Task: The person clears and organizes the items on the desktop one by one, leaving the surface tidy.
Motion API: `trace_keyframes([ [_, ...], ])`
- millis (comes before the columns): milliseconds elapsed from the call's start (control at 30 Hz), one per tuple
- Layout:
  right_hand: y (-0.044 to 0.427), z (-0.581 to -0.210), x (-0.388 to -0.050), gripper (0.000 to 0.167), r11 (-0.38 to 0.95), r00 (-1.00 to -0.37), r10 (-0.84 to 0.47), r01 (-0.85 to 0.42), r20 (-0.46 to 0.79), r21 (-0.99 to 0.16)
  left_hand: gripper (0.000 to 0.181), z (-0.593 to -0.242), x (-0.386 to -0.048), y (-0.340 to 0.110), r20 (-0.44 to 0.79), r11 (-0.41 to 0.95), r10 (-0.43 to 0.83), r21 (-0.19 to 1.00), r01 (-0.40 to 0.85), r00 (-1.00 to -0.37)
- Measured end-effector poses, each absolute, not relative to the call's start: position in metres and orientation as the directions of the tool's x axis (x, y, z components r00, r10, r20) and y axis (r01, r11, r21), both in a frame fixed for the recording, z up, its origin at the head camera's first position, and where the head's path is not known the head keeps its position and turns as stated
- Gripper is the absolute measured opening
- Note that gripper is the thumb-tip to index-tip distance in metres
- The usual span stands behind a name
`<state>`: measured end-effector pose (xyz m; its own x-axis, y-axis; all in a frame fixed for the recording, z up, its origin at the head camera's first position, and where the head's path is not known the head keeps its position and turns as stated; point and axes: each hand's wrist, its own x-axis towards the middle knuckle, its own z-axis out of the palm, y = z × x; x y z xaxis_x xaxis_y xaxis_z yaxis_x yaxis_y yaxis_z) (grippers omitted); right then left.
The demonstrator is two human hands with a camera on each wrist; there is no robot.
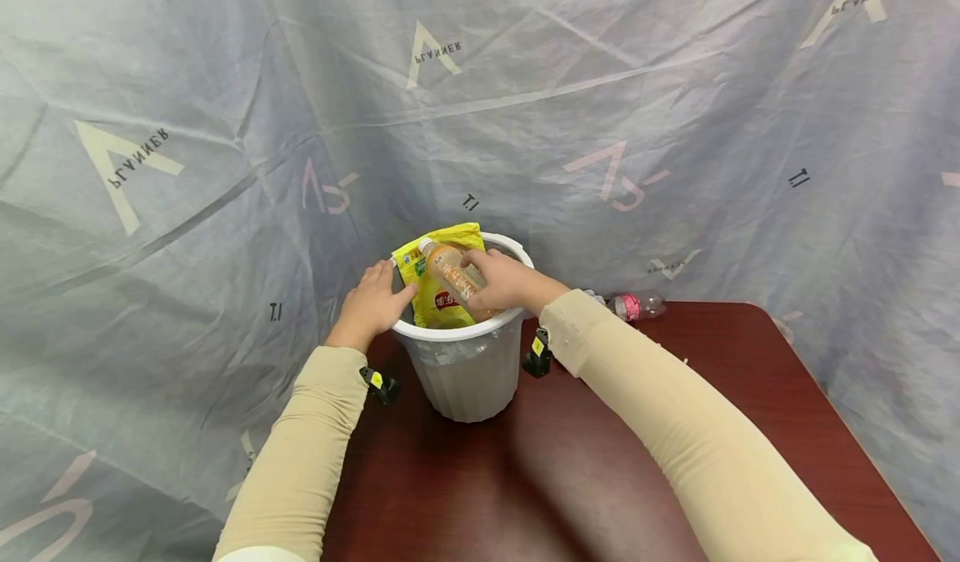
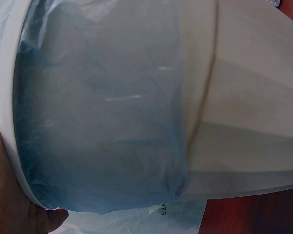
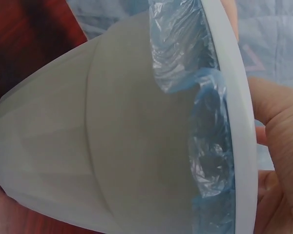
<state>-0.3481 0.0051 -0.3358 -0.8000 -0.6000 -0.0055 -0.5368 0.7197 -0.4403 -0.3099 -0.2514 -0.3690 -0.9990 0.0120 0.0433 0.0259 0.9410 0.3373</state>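
Bottle (image 1: 448, 269) of smooth, rounded plastic tilts at the fluted grey bin (image 1: 468, 383)'s mouth, gripped by the right hand (image 1: 506, 283) over a crinkled yellow packet (image 1: 426, 297); the left hand (image 1: 372, 302), fingers extended, rests on the round white rim (image 1: 442, 334); wrinkled bluish film (image 3: 212, 131) hangs beneath.

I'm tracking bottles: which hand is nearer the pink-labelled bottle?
Right. The right hand holds a drink bottle at the trash bin, left of the pink-labelled bottle; the left hand is farther off, at the bin's left side.
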Motion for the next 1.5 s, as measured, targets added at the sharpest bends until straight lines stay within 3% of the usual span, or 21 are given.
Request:
trace_keyframes([
  [267, 0.004, -0.341, -0.344, 0.087, 0.667, -0.822, -0.565, -0.505, 0.069, -0.548, 0.087, -0.373, -0.309, -0.253, 0.051, 0.936, 0.005, 0.353, 0.022, -0.999],
  [433, -0.001, -0.343, -0.342, 0.090, 0.658, -0.851, -0.520, -0.457, 0.077, -0.598, 0.089, -0.376, -0.311, -0.251, 0.058, 0.938, 0.005, 0.346, 0.025, -0.998],
  [867, -0.008, -0.344, -0.341, 0.078, 0.746, -0.822, -0.570, -0.517, -0.002, -0.420, 0.085, -0.373, -0.313, -0.251, 0.082, 0.937, 0.006, 0.349, 0.035, -0.997],
  [1133, 0.009, -0.341, -0.345, 0.061, 0.695, -0.825, -0.526, -0.558, 0.209, -0.454, 0.089, -0.371, -0.310, -0.250, 0.069, 0.940, 0.000, 0.339, 0.024, -0.998],
  [1333, 0.044, -0.336, -0.358, 0.053, 0.607, -0.823, -0.415, -0.568, 0.388, -0.556, 0.089, -0.370, -0.309, -0.249, 0.067, 0.940, 0.004, 0.341, 0.027, -0.998],
  [1500, 0.080, -0.339, -0.370, 0.050, 0.579, -0.829, -0.321, -0.555, 0.458, -0.598, 0.088, -0.370, -0.310, -0.250, 0.068, 0.943, 0.005, 0.333, 0.027, -0.998],
])
